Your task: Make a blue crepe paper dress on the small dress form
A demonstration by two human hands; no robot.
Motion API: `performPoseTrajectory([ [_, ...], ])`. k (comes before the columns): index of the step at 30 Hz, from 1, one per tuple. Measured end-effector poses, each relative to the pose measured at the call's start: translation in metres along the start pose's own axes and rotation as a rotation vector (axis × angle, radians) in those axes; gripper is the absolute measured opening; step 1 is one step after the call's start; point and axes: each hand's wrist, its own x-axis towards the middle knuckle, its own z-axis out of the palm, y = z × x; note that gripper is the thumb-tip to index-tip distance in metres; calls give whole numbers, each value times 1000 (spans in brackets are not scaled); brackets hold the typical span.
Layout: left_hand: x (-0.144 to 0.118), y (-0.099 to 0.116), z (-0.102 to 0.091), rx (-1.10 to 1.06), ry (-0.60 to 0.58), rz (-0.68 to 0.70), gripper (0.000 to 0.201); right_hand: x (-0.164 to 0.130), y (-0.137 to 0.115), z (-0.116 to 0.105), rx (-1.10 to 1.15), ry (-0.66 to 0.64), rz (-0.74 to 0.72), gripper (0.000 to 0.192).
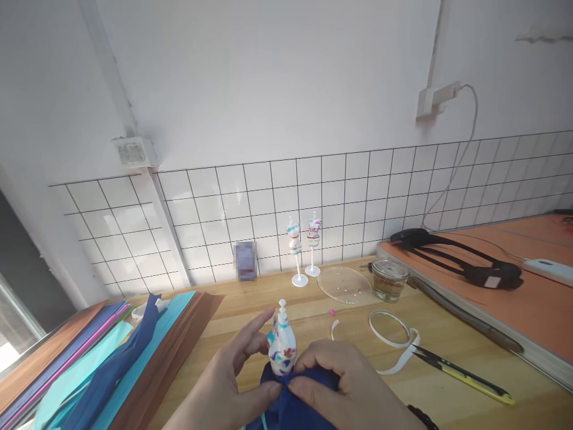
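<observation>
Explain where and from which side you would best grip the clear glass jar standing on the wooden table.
Grip the glass jar around its straight side wall, coming from the front. It stands upright, short and round; the clear plate lies close on its left.

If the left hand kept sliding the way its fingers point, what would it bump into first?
The left hand points up and to the right, so it would meet the little dress form almost at once; its fingertips already seem to touch it. Behind that stand two more small dress forms, though depth is hard to judge.
</observation>
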Motion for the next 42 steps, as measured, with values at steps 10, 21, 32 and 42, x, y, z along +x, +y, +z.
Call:
performPoseTrajectory([
  [10,-2,-1,0,24,-22,-10,81,2,3,-2,33,-13,32,9],
  [21,-3,2,4,41,-8,-21,78,2,-2,-2,64,-20,18,10],
  [32,-2,-3,5,58,25,-8,74,1,-3,-1,-40,21,-10,9],
  [42,-1,-3,7,79,24,40,73,1,-5,-2,-8,-22,5,7],
])
